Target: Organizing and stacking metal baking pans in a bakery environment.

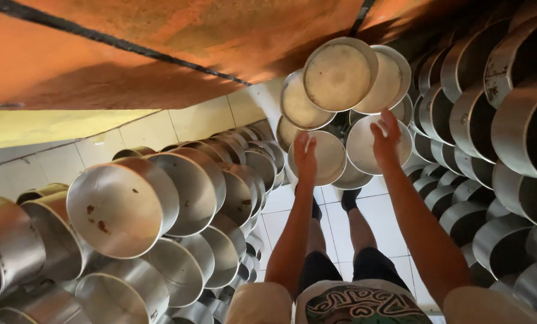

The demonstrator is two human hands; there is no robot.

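Both hands reach forward into a stack of round metal pans at the end of a narrow aisle. Left hand (305,157) lies flat with fingers spread wide against the pale bottom of a lower pan (325,157), holding nothing in its grip. Right hand (386,139) is likewise open, its fingers splayed and touching the bottom of the neighbouring pan (364,147), just beside the first. Directly above the hands, two more pans overlap: a front pan (339,75) and another behind it (394,78), apart from both hands. Rows of aluminium pots lie on their sides along both flanks, a large one (121,207) on the left and dark-mouthed ones (514,129) on the right. Below are white floor tiles (382,219). An orange wall (160,54) runs along the left.
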